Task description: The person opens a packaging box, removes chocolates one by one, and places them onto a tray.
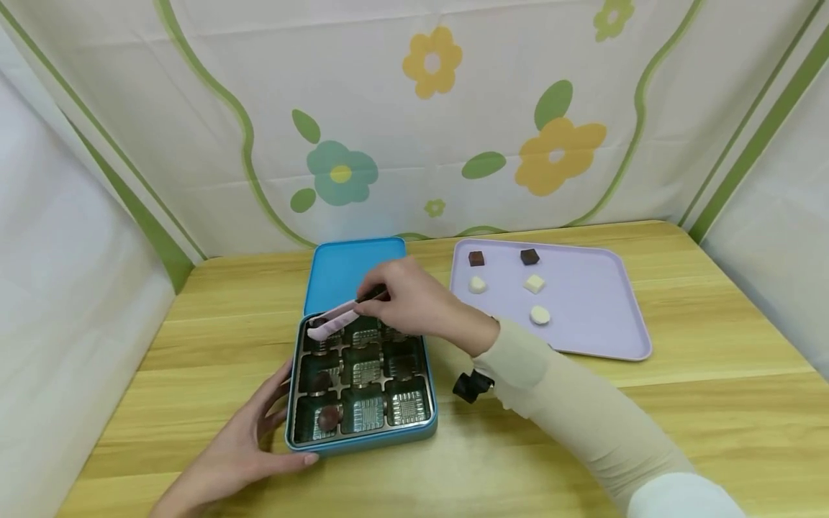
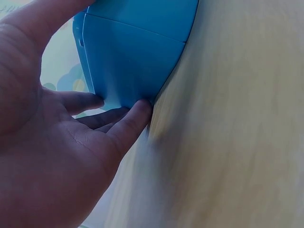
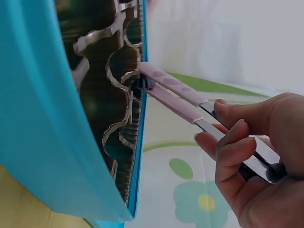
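Note:
My right hand (image 1: 411,298) pinches a pair of small tongs (image 3: 183,97) with pink tips and dark handles. Their tips reach into the back left compartment of a blue tin (image 1: 363,442). Between the tips in the right wrist view sits a dark chocolate (image 3: 143,84), apparently striped and partly hidden. My left hand (image 1: 236,439) holds the tin's near left corner, thumb along the front and fingers against the left side. Round brown chocolates lie in the front left compartment (image 1: 328,417), the middle left (image 1: 320,381) and the middle right (image 1: 403,367).
Behind the tin lies its blue lid (image 1: 352,270). A lilac tray (image 1: 589,309) on the right bears dark chocolates (image 1: 529,257) and white ones (image 1: 540,315). A flowered cloth (image 1: 427,144) stands behind the wooden table (image 1: 505,460).

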Demonstrator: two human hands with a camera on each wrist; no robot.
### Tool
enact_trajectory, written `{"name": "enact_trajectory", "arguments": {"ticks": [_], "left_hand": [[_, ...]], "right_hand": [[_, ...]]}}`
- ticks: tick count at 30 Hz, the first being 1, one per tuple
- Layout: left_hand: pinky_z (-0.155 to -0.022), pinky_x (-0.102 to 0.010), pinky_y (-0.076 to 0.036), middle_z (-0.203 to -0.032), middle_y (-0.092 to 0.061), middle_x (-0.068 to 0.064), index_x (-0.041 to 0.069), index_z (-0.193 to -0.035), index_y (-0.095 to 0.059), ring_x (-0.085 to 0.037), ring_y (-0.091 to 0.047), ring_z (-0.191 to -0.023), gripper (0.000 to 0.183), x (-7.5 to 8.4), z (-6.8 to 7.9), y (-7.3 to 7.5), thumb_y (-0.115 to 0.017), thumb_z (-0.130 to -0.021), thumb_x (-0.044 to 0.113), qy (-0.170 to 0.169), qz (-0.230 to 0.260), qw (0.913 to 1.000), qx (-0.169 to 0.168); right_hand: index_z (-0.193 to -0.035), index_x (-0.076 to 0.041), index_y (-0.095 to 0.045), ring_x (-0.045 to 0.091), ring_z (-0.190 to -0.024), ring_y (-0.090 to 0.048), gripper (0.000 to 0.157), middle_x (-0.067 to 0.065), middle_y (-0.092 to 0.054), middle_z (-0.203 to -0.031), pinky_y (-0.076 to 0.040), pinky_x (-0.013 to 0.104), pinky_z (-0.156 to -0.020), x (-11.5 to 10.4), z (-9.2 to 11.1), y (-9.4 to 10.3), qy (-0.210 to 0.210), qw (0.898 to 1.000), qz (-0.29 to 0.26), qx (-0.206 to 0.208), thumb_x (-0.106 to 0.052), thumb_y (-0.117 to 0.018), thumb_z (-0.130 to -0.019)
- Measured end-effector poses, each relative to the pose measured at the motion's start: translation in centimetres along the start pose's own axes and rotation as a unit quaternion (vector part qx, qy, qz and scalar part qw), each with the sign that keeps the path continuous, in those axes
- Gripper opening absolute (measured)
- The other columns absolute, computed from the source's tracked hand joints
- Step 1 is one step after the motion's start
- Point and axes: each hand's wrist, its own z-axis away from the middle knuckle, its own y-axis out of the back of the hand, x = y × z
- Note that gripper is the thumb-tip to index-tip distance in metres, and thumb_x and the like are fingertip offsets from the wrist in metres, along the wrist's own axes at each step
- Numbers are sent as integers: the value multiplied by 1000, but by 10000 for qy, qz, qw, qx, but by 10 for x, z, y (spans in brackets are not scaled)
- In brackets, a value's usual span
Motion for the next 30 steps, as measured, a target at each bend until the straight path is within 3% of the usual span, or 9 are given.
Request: {"name": "enact_trajectory", "arguments": {"ticks": [6,15,26,30], "left_hand": [[-106,-14,-47,-175,-26,-26,31,-175,-10,-60,-37,-153,127,0,-1,1,-95,-82,19,217,-30,9998,11],[-106,-13,-47,-175,-25,-26,31,-175,-10,-58,-36,-154,127,-1,-1,5,-95,-82,19,268,-103,9996,22],[-107,-14,-47,-176,-25,-24,31,-175,-9,-54,-33,-157,127,-2,0,5,-95,-83,21,352,-208,9992,42],[-107,-13,-46,-176,-25,-24,32,-175,-9,-54,-33,-157,126,-2,0,5,-95,-83,21,314,-216,9993,52]], "right_hand": [[-106,-13,-84,10,-89,-71,11,1,-81,-103,-59,28,-80,15,23,4,-309,9948,-663,712,-18,-79,-98],[-110,-11,-85,12,-87,-74,15,5,-82,-108,-62,29,-75,35,54,2,-543,9770,-1464,1454,-13,-83,-95],[-110,-14,-85,15,-90,-74,15,4,-82,-109,-63,29,-78,48,66,8,-809,9701,-1547,1687,-15,-84,-95],[-110,-13,-85,16,-85,-70,15,6,-82,-107,-58,25,-73,57,74,14,-974,9673,-1547,1760,-16,-83,-96]]}}
